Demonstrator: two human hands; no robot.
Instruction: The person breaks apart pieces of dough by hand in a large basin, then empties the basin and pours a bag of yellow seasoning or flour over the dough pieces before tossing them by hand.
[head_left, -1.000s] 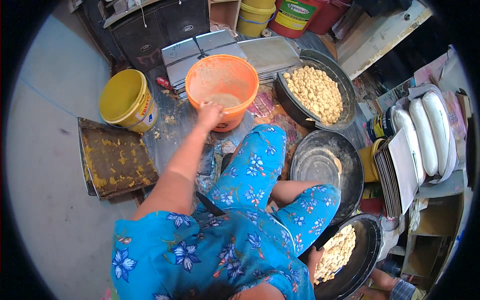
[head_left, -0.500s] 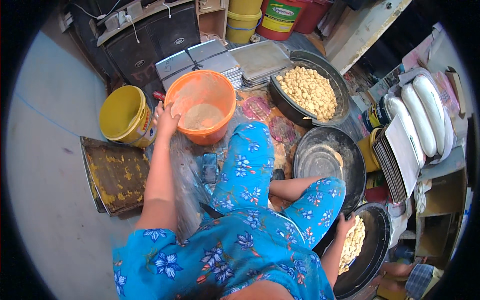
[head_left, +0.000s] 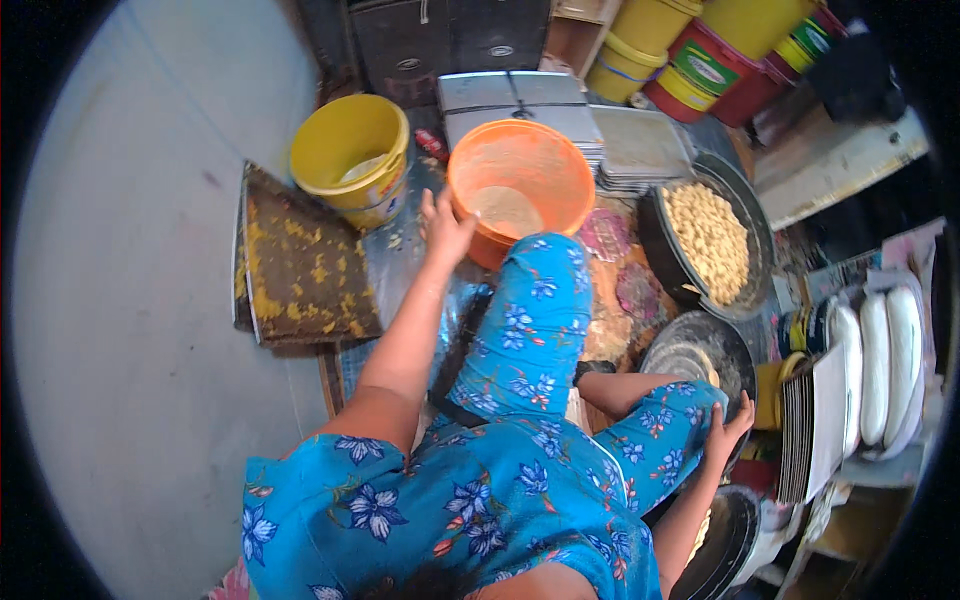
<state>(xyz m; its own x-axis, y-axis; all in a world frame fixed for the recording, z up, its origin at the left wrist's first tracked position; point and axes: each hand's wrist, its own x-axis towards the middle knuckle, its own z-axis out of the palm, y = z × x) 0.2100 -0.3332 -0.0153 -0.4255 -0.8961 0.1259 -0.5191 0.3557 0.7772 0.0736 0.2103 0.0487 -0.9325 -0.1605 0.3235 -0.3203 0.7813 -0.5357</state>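
Beyond the left knee [head_left: 548,265], a bucket [head_left: 520,160] with powder [head_left: 507,210] inside, left hand [head_left: 447,230] at its near left rim. Left of that, a pail [head_left: 380,190]; nearer and further left, a tilted tray [head_left: 300,260]. Behind the bucket, a tied stack of sheets [head_left: 510,93]; to its right, a second stack [head_left: 640,140]. Far right, a basin [head_left: 663,240] full of lumps [head_left: 708,240]; nearer, a second basin [head_left: 735,350], right hand [head_left: 733,428] beside it at the right knee [head_left: 695,410].

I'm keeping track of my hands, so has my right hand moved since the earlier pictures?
Yes. Judged against the lower black tub, your right hand has moved forward, away from its pale pieces, to beside your right knee.
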